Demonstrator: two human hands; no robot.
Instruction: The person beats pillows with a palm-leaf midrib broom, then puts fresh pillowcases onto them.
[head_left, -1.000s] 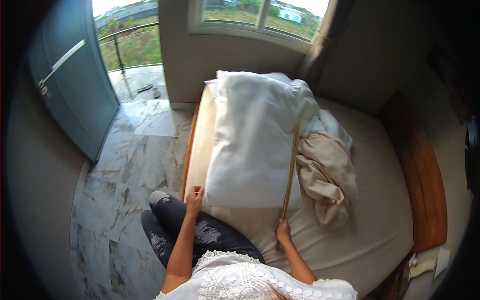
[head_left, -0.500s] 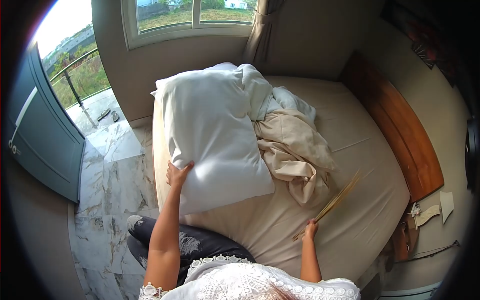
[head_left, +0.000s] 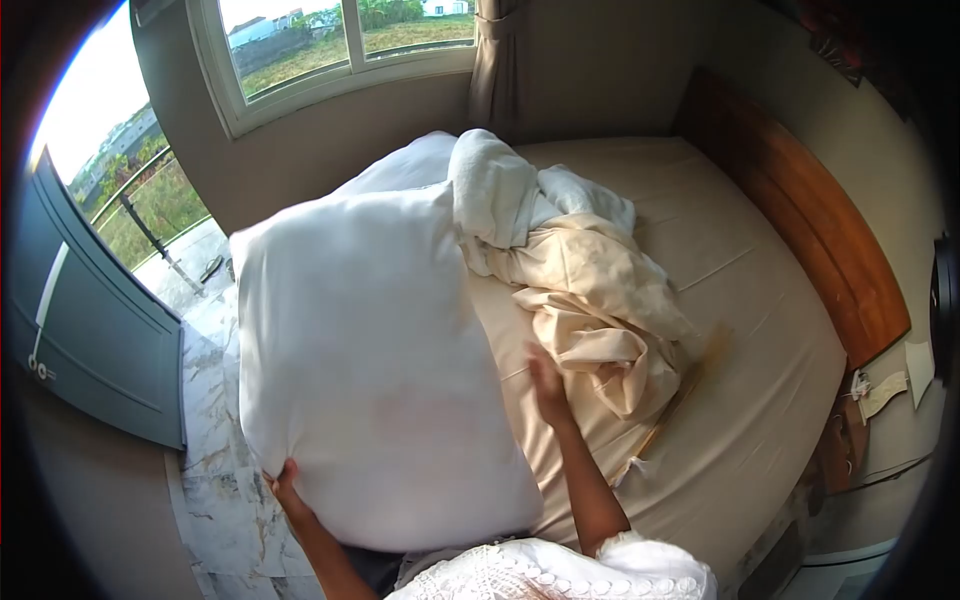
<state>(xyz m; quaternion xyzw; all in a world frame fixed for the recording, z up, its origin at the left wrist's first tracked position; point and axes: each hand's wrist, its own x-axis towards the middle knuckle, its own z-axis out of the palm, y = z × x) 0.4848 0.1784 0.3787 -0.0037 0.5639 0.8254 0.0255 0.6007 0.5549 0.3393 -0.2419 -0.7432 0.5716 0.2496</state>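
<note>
A large white pillow (head_left: 365, 330) lies across the near left side of the bed, against my front. My left hand (head_left: 283, 480) is closed on its lower left edge, thumb on top and the other fingers hidden. My right hand (head_left: 547, 385), a little blurred, holds nothing; its fingers stretch out above the sheet between the pillow and the crumpled beige cloth (head_left: 600, 270). Right of that hand, a stick broom (head_left: 665, 425) rests on the beige sheet, its bristle end blurred.
Behind the large pillow lie another white pillow (head_left: 405, 165) and a bunched white cover (head_left: 490, 185). A wooden headboard (head_left: 800, 220) borders the bed on the right. Marble floor (head_left: 215, 430), a grey door (head_left: 110, 310) and an open doorway are on the left.
The large pillow has come toward me and left, with my left hand at its edge. My right hand has let go of the broom and moved up and left. The view has shifted.
</note>
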